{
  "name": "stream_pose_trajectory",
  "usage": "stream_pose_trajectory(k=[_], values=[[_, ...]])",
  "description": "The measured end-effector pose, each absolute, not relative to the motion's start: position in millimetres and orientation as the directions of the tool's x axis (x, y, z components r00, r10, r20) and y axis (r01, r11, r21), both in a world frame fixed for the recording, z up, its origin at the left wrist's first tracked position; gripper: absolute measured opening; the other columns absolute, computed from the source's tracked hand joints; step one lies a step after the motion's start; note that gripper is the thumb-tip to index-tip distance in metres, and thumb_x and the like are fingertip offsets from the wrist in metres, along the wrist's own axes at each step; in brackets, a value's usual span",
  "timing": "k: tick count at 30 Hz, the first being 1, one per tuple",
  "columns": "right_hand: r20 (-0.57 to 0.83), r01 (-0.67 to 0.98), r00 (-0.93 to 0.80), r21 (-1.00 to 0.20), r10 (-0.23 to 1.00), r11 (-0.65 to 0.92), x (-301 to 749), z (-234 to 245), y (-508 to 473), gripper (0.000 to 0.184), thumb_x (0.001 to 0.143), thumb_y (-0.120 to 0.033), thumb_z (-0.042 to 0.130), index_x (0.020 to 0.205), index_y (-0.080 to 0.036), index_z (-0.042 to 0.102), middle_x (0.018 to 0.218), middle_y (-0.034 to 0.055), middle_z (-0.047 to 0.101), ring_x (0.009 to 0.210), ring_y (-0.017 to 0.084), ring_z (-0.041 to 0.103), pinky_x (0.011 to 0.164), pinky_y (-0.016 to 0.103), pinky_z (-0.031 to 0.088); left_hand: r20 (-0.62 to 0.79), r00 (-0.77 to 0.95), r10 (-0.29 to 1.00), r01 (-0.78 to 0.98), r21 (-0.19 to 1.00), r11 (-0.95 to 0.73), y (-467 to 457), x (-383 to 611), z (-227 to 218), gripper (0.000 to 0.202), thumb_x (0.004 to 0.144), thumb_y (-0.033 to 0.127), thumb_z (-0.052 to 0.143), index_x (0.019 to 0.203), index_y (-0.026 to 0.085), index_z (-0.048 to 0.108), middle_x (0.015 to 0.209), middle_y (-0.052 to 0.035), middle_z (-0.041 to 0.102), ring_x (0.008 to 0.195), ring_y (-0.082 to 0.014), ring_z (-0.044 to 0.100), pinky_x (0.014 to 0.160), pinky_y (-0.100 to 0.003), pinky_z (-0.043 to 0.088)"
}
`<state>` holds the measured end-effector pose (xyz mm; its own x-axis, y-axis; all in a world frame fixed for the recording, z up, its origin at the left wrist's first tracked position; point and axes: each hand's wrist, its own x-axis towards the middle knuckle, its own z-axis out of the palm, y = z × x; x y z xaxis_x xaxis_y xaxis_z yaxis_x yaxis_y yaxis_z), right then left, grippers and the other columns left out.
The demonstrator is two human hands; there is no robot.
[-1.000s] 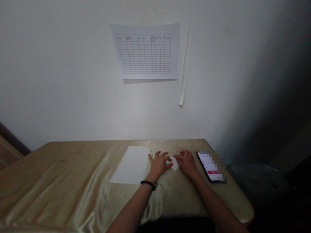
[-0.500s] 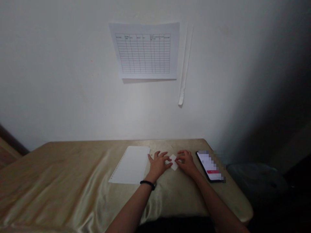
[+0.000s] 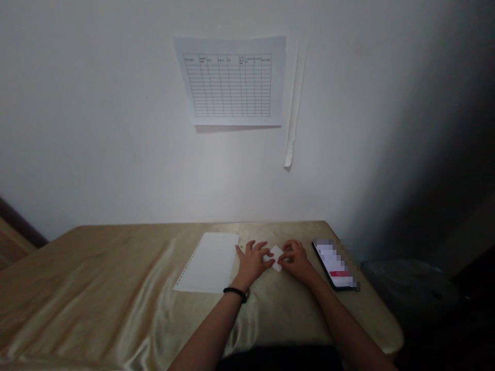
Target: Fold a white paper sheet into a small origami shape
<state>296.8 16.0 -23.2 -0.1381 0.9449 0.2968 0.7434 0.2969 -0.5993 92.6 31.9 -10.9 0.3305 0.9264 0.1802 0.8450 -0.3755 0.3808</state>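
A small white folded paper (image 3: 277, 258) lies on the golden cloth-covered table (image 3: 116, 288). My left hand (image 3: 253, 261), with a black band on its wrist, rests on the paper's left edge with fingers spread and fingertips pressing it. My right hand (image 3: 296, 258) pinches the paper's right edge with curled fingers. The paper's middle shows between the two hands.
A white sheet with punched edge holes (image 3: 209, 262) lies left of my hands. A phone with a lit screen (image 3: 334, 264) lies to the right. A gridded form (image 3: 231, 81) hangs on the wall. A dark round object (image 3: 406, 288) sits beyond the table's right edge.
The small paper has become more compact between the hands, and my right hand's fingers have curled in and shifted slightly left on it.
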Motion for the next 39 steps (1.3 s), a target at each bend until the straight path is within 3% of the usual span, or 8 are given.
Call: stream_pose_trajectory(k=[4,14,20,26,39], values=[[0.311,0.763,-0.102,-0.584,0.945,0.275,294.4,-21.6,16.2,0.007,0.078,-0.025,0.072,0.081,-0.026,0.078,0.115,0.0077,0.060,0.117,0.024,0.049,0.107,0.041,0.038,0.167,0.332,0.928,0.843,0.389,-0.371,31.8,92.9,-9.8,0.023,0.084,0.051,0.070,0.105,0.042,0.072,0.147,0.0067,0.054,0.142,-0.0367,0.031,0.107,-0.084,0.002],[0.234,0.711,-0.189,-0.637,0.954,0.297,298.3,-21.2,14.5,0.008,0.069,-0.020,0.076,0.066,-0.027,0.075,0.113,0.0029,0.063,0.121,0.024,0.047,0.111,0.041,0.034,0.163,0.327,0.931,0.851,0.378,-0.365,31.7,93.5,-9.9,0.021,0.085,0.051,0.069,0.103,0.040,0.072,0.147,0.0061,0.054,0.143,-0.0369,0.030,0.107,-0.083,0.001],[0.282,0.707,-0.086,-0.659,0.956,0.258,296.4,-20.7,13.3,0.004,0.073,-0.023,0.074,0.072,-0.026,0.076,0.110,0.0059,0.062,0.118,0.024,0.050,0.109,0.040,0.036,0.155,0.332,0.930,0.855,0.368,-0.366,31.3,93.4,-7.8,0.024,0.084,0.052,0.069,0.105,0.042,0.071,0.147,0.0063,0.054,0.143,-0.0373,0.029,0.107,-0.083,0.003],[0.228,0.675,-0.187,-0.677,0.956,0.294,298.5,-17.6,11.3,0.009,0.066,-0.017,0.076,0.067,-0.026,0.074,0.110,0.0033,0.063,0.118,0.024,0.049,0.109,0.039,0.037,0.153,0.325,0.933,0.855,0.375,-0.359,31.2,93.9,-7.0,0.021,0.088,0.052,0.064,0.104,0.041,0.072,0.147,0.0065,0.054,0.143,-0.0370,0.030,0.107,-0.083,0.001],[0.265,0.703,-0.143,-0.650,0.953,0.287,297.2,-19.3,12.7,0.008,0.069,-0.018,0.075,0.069,-0.026,0.076,0.109,0.0043,0.062,0.116,0.024,0.050,0.109,0.041,0.037,0.160,0.332,0.930,0.851,0.374,-0.368,31.7,93.1,-8.1,0.022,0.085,0.051,0.068,0.104,0.041,0.072,0.147,0.0052,0.054,0.142,-0.0378,0.030,0.107,-0.083,0.002]])
